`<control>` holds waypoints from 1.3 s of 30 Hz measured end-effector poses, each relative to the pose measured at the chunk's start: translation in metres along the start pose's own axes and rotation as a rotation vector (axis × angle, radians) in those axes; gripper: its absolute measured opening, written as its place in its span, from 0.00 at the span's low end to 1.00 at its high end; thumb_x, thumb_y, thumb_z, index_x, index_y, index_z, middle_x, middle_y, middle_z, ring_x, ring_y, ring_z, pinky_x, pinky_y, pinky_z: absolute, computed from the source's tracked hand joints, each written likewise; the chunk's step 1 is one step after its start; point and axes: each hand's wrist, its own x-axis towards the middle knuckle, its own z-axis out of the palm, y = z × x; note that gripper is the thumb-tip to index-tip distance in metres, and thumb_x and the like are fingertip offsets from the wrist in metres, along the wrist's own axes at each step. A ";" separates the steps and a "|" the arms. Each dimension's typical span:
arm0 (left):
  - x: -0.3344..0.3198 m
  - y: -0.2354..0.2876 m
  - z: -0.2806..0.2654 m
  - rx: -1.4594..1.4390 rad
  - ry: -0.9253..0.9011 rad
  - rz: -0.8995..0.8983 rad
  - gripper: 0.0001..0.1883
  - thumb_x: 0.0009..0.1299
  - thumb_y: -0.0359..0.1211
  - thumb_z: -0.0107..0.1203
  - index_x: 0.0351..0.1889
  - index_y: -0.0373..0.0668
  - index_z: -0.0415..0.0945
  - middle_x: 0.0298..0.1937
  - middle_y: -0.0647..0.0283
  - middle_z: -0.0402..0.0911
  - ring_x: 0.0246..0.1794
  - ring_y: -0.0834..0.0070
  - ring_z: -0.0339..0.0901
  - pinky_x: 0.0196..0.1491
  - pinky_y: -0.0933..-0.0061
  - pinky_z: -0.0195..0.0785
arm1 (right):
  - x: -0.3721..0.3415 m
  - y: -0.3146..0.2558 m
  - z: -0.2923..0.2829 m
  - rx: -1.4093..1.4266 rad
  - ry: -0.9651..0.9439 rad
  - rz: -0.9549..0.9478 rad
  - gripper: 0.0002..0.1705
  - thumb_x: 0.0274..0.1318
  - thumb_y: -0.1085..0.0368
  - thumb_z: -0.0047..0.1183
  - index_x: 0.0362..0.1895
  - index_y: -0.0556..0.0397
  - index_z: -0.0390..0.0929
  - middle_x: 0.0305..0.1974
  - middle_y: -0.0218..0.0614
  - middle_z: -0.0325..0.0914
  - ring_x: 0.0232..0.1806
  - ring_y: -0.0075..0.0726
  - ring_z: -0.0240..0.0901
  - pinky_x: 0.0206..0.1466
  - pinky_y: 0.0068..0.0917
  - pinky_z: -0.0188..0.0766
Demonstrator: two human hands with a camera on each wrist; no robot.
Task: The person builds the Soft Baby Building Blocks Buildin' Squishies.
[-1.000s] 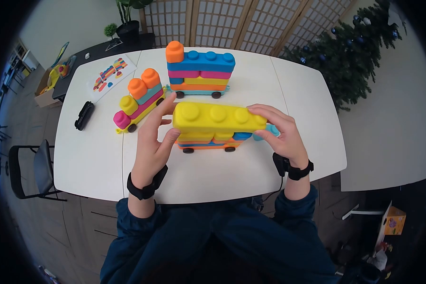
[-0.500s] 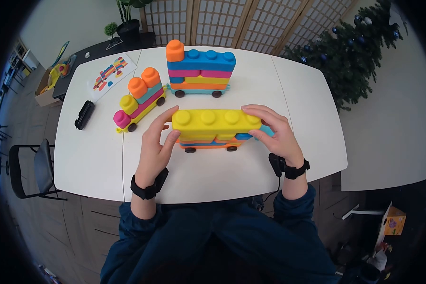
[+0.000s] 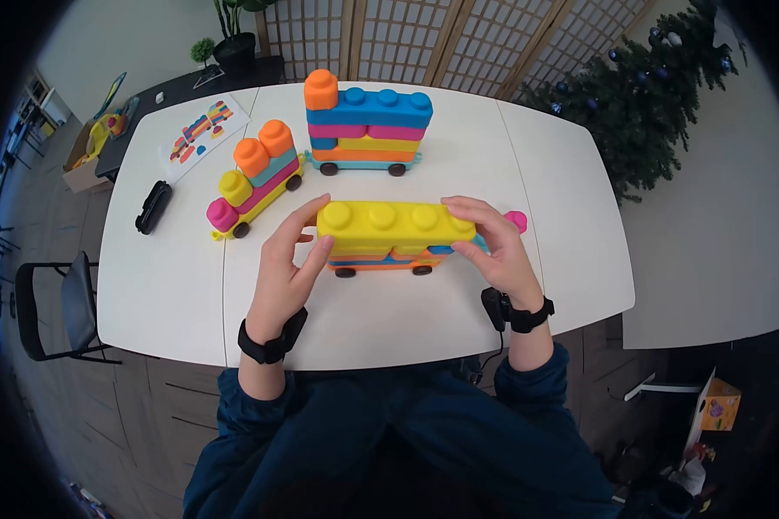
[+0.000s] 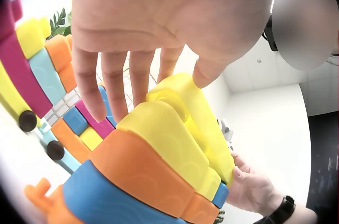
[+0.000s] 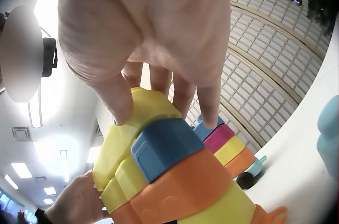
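Note:
A long yellow building block [image 3: 394, 223] lies over a wheeled wagon of stacked blocks [image 3: 376, 262], studs up. My left hand [image 3: 287, 275] grips the block's left end between thumb and fingers. At its other end my right hand [image 3: 504, 258] pinches it, thumb on the near side. Under the long block, the left wrist view shows a shorter yellow block [image 4: 164, 139] on an orange one [image 4: 143, 171], with an opening between long and short yellow blocks. A blue block [image 5: 167, 147] sits beneath the long block's right end.
Behind stands a taller block wagon [image 3: 368, 130]; to its left is a smaller block wagon [image 3: 255, 182]. A picture sheet [image 3: 203, 138] and a black case [image 3: 154, 208] lie at the left. Beyond my right hand are a pink block [image 3: 517, 221] and a teal piece [image 3: 483, 245].
The long yellow block has shifted left and levelled over the wagon. My right hand has moved left with it, bringing the pink block into view. The other wagons have stayed put.

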 end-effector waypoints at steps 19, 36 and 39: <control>-0.003 0.002 0.001 -0.053 0.022 -0.068 0.26 0.75 0.36 0.60 0.70 0.44 0.72 0.64 0.56 0.81 0.64 0.63 0.78 0.61 0.62 0.71 | -0.003 0.001 0.012 0.003 0.056 0.008 0.27 0.62 0.74 0.59 0.66 0.53 0.77 0.70 0.45 0.73 0.74 0.48 0.68 0.77 0.41 0.60; 0.005 -0.001 0.009 0.024 0.082 -0.014 0.23 0.71 0.37 0.67 0.62 0.42 0.78 0.55 0.57 0.84 0.54 0.63 0.82 0.56 0.63 0.73 | -0.001 -0.008 0.000 -0.029 -0.030 0.035 0.29 0.64 0.69 0.60 0.70 0.51 0.74 0.73 0.43 0.70 0.75 0.46 0.66 0.78 0.42 0.60; 0.003 -0.001 0.009 0.018 0.074 -0.027 0.23 0.71 0.37 0.67 0.62 0.42 0.78 0.55 0.57 0.84 0.55 0.63 0.82 0.56 0.63 0.73 | -0.004 -0.012 -0.024 -0.040 0.007 0.200 0.33 0.64 0.64 0.62 0.72 0.51 0.71 0.72 0.41 0.72 0.72 0.45 0.69 0.72 0.38 0.67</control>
